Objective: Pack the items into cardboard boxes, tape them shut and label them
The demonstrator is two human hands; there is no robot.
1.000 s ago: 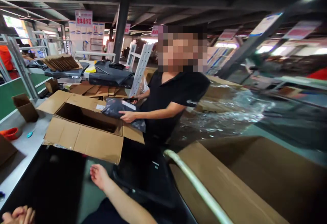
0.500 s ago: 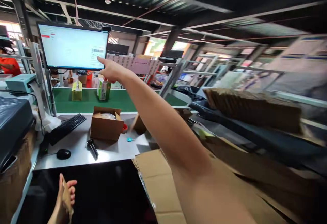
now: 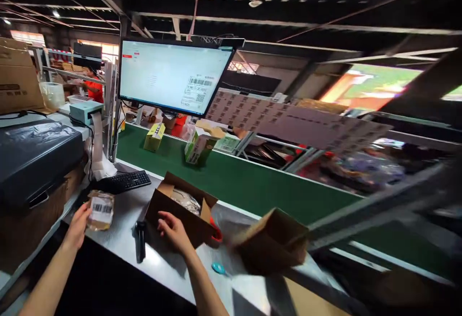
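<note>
My left hand (image 3: 77,224) holds a small clear packet with a barcode label (image 3: 100,210) above the steel worktop (image 3: 126,210), just in front of the black keyboard (image 3: 122,182). My right hand (image 3: 173,229) rests with spread fingers against the near side of a small open cardboard box (image 3: 180,210) that holds a wrapped item. A black handheld scanner (image 3: 140,240) lies on the worktop between my two hands.
A monitor (image 3: 173,76) with a barcode on screen stands behind the keyboard. A label printer (image 3: 83,112) and a black machine (image 3: 36,155) are at left. A green conveyor (image 3: 234,181) carries small boxes. Another empty carton (image 3: 274,241) lies at right. A person in orange works far left.
My view has swung from a co-worker at a large carton to the workstation. My right arm dropped from pointing at the screen to the small box. My left hand rose with the packet.
</note>
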